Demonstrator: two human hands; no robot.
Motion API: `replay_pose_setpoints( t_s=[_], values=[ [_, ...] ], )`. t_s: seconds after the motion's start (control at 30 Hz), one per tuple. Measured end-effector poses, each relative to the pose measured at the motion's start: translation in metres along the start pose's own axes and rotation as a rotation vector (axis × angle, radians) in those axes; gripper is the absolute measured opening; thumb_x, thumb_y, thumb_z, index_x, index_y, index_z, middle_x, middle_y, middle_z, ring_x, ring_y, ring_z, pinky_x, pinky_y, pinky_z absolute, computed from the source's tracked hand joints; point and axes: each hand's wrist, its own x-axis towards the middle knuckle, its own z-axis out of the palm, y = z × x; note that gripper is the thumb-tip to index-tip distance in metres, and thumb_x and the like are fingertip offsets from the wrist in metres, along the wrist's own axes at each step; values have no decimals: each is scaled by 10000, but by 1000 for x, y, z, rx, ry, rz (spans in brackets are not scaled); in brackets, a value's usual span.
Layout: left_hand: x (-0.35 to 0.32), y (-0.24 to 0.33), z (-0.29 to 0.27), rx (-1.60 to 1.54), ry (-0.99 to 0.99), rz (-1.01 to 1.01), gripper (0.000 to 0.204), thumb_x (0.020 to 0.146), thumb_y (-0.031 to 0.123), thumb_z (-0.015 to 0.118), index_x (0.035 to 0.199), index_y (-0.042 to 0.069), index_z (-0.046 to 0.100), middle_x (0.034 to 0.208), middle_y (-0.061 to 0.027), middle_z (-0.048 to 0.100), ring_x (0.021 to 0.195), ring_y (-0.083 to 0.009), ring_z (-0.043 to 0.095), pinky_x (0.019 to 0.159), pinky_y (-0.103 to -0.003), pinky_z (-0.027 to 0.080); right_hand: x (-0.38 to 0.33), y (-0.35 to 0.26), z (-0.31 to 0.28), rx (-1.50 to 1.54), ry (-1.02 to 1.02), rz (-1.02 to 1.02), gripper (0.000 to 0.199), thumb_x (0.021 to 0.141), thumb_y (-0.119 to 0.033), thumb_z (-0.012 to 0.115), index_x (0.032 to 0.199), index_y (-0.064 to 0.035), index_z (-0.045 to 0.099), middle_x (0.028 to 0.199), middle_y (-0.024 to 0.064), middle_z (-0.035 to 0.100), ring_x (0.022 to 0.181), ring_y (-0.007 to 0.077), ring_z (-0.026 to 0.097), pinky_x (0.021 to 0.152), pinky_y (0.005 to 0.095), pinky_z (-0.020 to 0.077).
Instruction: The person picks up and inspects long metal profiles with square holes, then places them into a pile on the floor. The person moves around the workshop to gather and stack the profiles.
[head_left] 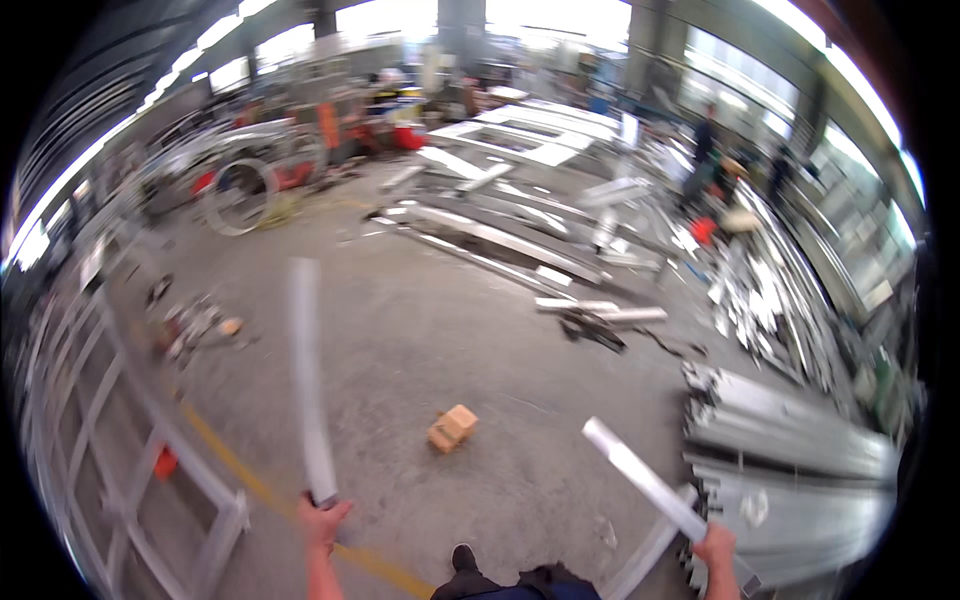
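Note:
My left hand [325,520] is closed round the lower end of a long pale metal bar [310,370], which stretches away from me over the floor. My right hand [714,545] grips a second, silvery metal bar [645,480] that slants forward and to the left. Below that bar, another pale length of metal [652,548] runs down toward my legs; whether it rests on the floor I cannot tell. Between the two held bars sits a small light-brown block-like thing [453,428] on the floor. Motion blurs the picture.
Stacked metal profiles [800,500] lie close on my right. A pale lattice frame [130,440] stands at the left, by a yellow floor line [235,460]. Ahead are metal beams [500,240] and scrap [765,300]; a person [703,155] stands at the far right.

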Motion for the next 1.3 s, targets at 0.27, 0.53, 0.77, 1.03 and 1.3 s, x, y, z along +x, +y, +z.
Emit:
replay_pose_setpoints(
  t_s=[0.27,0.53,0.77,1.03,1.3],
  values=[
    [62,162,141,-220,77,426,360,770,-3,677,1086,-21,505,916,-68,603,740,-146,564,697,-288,484,32,39,-31,1046,302,409,523,550,-144,818,1020,-36,614,857,63,638,768,216,620,710,338,501],
    [97,319,360,-293,22,1015,231,836,-37,590,1050,-18,505,1041,-132,585,982,-210,556,931,-370,436,161,34,-90,1618,1008,236,528,761,-4,719,1249,16,519,1104,42,546,970,137,526,893,288,453],
    [115,401,534,-377,-84,1356,353,860,-59,577,1172,3,422,1091,-188,590,1033,-297,571,950,-476,467,257,66,-224,1356,1538,-96,413,789,-82,656,1158,-27,477,1024,58,509,971,188,522,981,468,447],
    [156,440,744,-290,-43,1433,408,862,-57,592,1215,18,401,1109,-197,589,1035,-312,579,943,-482,479,377,86,-313,691,1816,-422,343,859,-159,612,1154,-26,496,1023,95,537,1005,269,547,1035,521,400],
    [247,524,907,-201,93,1572,462,865,-55,607,1257,33,380,1126,-206,588,1037,-327,587,936,-487,490,496,71,-426,380,1880,-117,341,864,-160,607,1157,-24,499,1030,99,540,1012,272,548,1036,519,400]
  ],
)
